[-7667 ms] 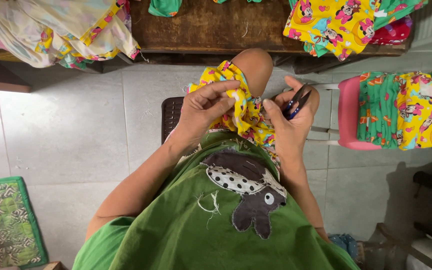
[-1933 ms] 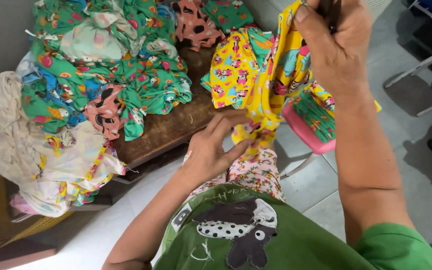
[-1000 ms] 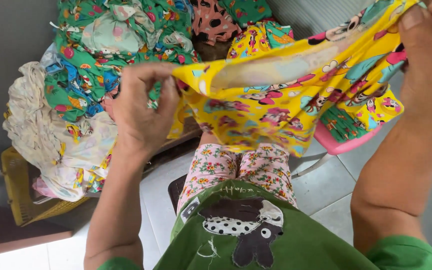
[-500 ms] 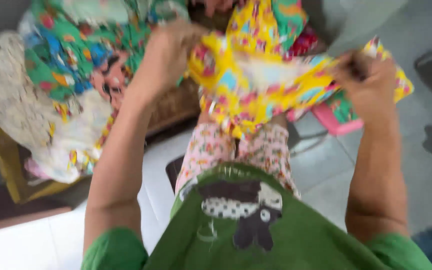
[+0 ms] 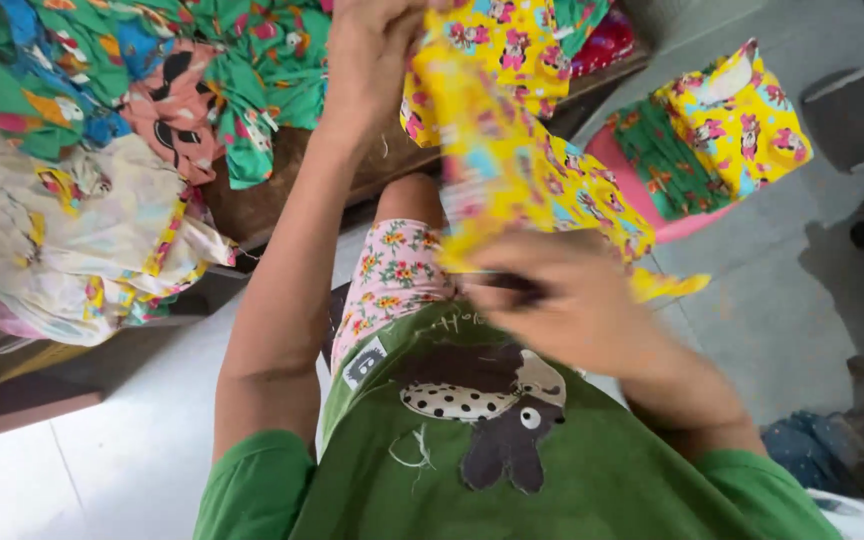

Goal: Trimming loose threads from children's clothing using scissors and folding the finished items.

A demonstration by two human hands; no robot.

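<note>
- Left hand (image 5: 372, 55) is raised at the top of the head view, fingers clenched on the upper end of a yellow cotton garment with a pink-and-teal cartoon print (image 5: 512, 170).
- Right hand (image 5: 562, 300) sits lower, just above the lap, closed on the garment's lower end. It is motion-blurred; a dark narrow item shows under the fingers, but I cannot tell what it is.
- The garment hangs stretched and slanted between the two hands, above the knees, in front of the wooden bench. Also blurred.
- Person wears a green shirt with a dark animal patch (image 5: 492, 420) and pink floral trousers (image 5: 392, 280).
- Low dark wooden bench (image 5: 272, 195) runs across the top left, just beyond the knees.
- On the bench: heap of green printed garments (image 5: 252, 60), with a salmon-pink piece among them (image 5: 172, 100).
- White garments with yellow trim (image 5: 82, 240) spill off the bench's left end, near the left forearm but not touching it.
- More yellow printed fabric (image 5: 512, 30) lies on the bench behind the left hand.
- Pink plastic stool (image 5: 672, 215) stands to the right, well apart from both hands. It carries a folded stack: green printed cloth (image 5: 662, 160) under a yellow printed piece (image 5: 742, 110).
- Floor is pale grey tile (image 5: 782, 310).
- Blue cloth (image 5: 802, 450) sits at the lower right, beside the right elbow.
</note>
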